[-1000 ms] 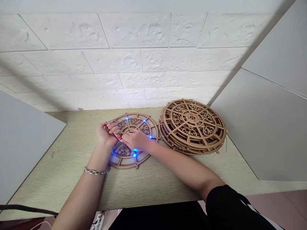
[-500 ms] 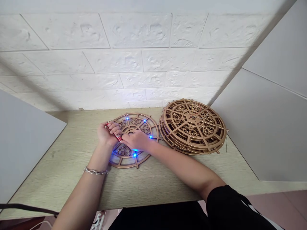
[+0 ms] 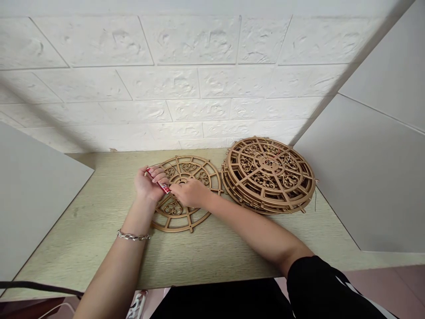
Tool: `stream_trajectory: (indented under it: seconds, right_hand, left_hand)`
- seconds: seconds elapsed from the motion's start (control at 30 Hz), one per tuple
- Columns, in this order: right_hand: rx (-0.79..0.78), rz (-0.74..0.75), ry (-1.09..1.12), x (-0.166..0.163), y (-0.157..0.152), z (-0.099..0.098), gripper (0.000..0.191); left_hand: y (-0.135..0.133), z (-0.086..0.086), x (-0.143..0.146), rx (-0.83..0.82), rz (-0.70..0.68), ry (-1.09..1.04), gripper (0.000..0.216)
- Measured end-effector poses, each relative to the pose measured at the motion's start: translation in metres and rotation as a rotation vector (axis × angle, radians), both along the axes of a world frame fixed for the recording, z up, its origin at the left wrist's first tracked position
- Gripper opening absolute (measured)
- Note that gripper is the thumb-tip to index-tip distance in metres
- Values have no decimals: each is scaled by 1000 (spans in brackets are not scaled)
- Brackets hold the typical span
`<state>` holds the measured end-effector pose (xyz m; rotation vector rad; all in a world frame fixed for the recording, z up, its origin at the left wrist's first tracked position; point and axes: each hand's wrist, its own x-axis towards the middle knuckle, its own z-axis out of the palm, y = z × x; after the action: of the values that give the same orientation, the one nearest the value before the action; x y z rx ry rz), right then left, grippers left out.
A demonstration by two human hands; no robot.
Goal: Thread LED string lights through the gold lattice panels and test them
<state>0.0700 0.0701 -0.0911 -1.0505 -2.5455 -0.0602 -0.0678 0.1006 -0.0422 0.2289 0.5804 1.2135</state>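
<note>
A gold openwork wheel-shaped panel [image 3: 186,221] lies flat on the light wooden table [image 3: 83,230]. Over its left part, my left hand [image 3: 148,184] is closed around a small red cylinder [image 3: 159,182], which looks like a battery. My right hand [image 3: 190,192] rests on the middle of the panel, its fingers bent and pinched at the lower end of the red cylinder. None of the small lamps on the panel are lit. A silver bracelet [image 3: 132,237] sits on my left wrist.
A stack of several similar gold panels [image 3: 268,175] with thin wires stands to the right, close to the flat one. Grey boards [image 3: 361,177] close in the table at right and left [image 3: 29,195]. A white brick wall [image 3: 186,84] is behind. A black cable [image 3: 40,288] runs at the bottom left.
The blue lights on the flat panel, lit in both earlier frames, have gone out. Both hands stay at the red cylinder with hardly any movement.
</note>
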Motion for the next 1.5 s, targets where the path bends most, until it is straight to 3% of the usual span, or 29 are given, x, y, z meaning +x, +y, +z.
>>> stream_trajectory:
  seconds: [0.1, 0.2, 0.33, 0.47, 0.57, 0.67, 0.77, 0.87, 1.0, 1.5]
  right_hand:
    - [-107, -37, 237, 9, 3, 18, 29]
    - [-167, -131, 483, 22, 5, 46, 33]
    - [-24, -262, 757, 46, -6, 94, 30]
    - [184, -243, 979, 71, -36, 138, 25]
    - [153, -183, 970, 82, -59, 151, 26]
    - [-91, -139, 761, 82, -76, 135, 28]
    - [-439, -69, 254, 75, -86, 93, 21]
    - [-404, -128, -143, 68, -89, 48, 19]
    - [-250, -163, -250, 66, -88, 15, 8]
    - [-65, -108, -209, 65, -87, 11, 18]
  left_hand:
    - [0, 8, -3, 53, -23, 38, 44]
    - [-1, 15, -4, 101, -61, 217, 37]
    - [-9, 14, 5, 282, -148, 831, 17]
    - [-18, 3, 18, 633, -425, 1563, 14]
    - [-21, -4, 24, 831, -604, 1818, 17]
    - [-21, -7, 25, 923, -689, 1867, 18]
    - [-21, -8, 27, 970, -701, 1917, 15]
    - [-22, -10, 28, 979, -687, 1961, 14]
    - [-21, -12, 30, 964, -695, 1962, 14]
    - [-26, 5, 28, 803, -452, 1796, 12]
